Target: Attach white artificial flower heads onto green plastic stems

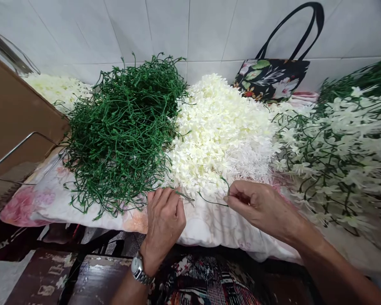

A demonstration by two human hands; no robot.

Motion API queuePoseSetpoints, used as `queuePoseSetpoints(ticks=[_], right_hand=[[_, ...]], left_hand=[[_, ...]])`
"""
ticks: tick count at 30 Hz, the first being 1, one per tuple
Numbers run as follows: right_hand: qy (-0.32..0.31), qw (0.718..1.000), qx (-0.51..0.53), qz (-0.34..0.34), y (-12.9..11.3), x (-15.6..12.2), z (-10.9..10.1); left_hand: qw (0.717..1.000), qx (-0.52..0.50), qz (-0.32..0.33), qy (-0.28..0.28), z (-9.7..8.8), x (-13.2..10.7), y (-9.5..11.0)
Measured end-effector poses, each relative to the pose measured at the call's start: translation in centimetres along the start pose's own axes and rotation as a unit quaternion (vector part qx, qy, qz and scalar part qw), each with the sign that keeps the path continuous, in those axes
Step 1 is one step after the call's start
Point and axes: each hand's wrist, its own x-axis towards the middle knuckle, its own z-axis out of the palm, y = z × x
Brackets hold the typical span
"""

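My left hand (164,218), with a watch on its wrist, has its fingers closed on one end of a thin green plastic stem (209,201). My right hand (257,205) pinches the stem's other end. Both hands hover over a floral cloth (51,199) at the front of a heap of loose cream-white artificial flowers (219,127). A big tangled pile of bare green stems (123,127) lies to the left of that heap, just beyond my left hand.
Finished sprays of white flowers on green stems (339,148) are stacked at the right. A floral tote bag (273,76) leans on the tiled wall. A cardboard box (15,110) and a metal rod (15,148) stand at the left, with more white flowers (57,89) behind.
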Motion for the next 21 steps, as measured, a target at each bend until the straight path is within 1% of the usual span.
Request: queuePoseSetpoints(ticks=[2, 4, 7, 9, 10, 12, 13, 14, 15, 16, 17, 18, 19, 20, 21], right_hand=[[0.011, 0.999, 0.030, 0.011, 0.5, -0.7, -0.2], [0.034, 0.997, 0.067, 0.014, 0.8, -1.3, -0.2], [0.078, 0.989, 0.124, 0.011, 1.1, -2.0, 0.3], [0.106, 0.982, 0.154, 0.010, 1.2, -2.4, 0.8], [0.117, 0.979, 0.168, 0.012, 1.3, -2.5, 1.1], [0.136, 0.971, 0.196, 0.016, 1.3, -2.8, 1.7], [0.142, 0.967, 0.210, 0.017, 1.2, -3.0, 2.0], [0.150, 0.963, 0.224, 0.018, 1.1, -3.2, 2.2], [0.158, 0.958, 0.237, 0.017, 0.9, -3.4, 2.4], [0.166, 0.954, 0.250, 0.015, 0.6, -3.6, 2.5], [0.173, 0.949, 0.264, 0.010, 0.4, -3.8, 2.6], [0.177, 0.944, 0.277, 0.006, 0.1, -4.0, 2.8], [0.180, 0.939, 0.292, 0.001, -0.2, -4.2, 2.9], [0.180, 0.935, 0.306, -0.003, -0.4, -4.4, 3.1], [0.177, 0.933, 0.312, -0.008, -0.6, -4.5, 3.3]], left_hand=[[1.000, -0.012, 0.005, 0.021, 0.0, -0.1, 0.1], [0.999, -0.021, 0.000, 0.037, -0.2, 0.0, 0.2], [0.999, -0.032, -0.017, 0.023, -0.9, 0.4, 0.1], [0.998, -0.048, -0.042, -0.001, -1.7, 1.0, -0.1], [0.996, -0.058, -0.061, -0.003, -2.1, 1.3, -0.1], [0.992, -0.077, -0.094, 0.024, -3.0, 1.7, -0.1], [0.989, -0.090, -0.101, 0.057, -3.4, 1.8, 0.1], [0.985, -0.108, -0.096, 0.094, -3.7, 1.8, 0.5], [0.981, -0.133, -0.081, 0.114, -3.9, 1.7, 1.0], [0.977, -0.169, -0.068, 0.113, -4.0, 1.5, 1.6], [0.971, -0.217, -0.060, 0.075, -4.0, 1.3, 2.3], [0.960, -0.271, -0.058, 0.026, -3.8, 1.0, 3.0], [0.941, -0.332, -0.061, -0.032, -3.5, 0.8, 3.6], [0.911, -0.395, -0.072, -0.090, -3.1, 0.6, 4.3], [0.874, -0.457, -0.087, -0.138, -2.6, 0.5, 4.8]])
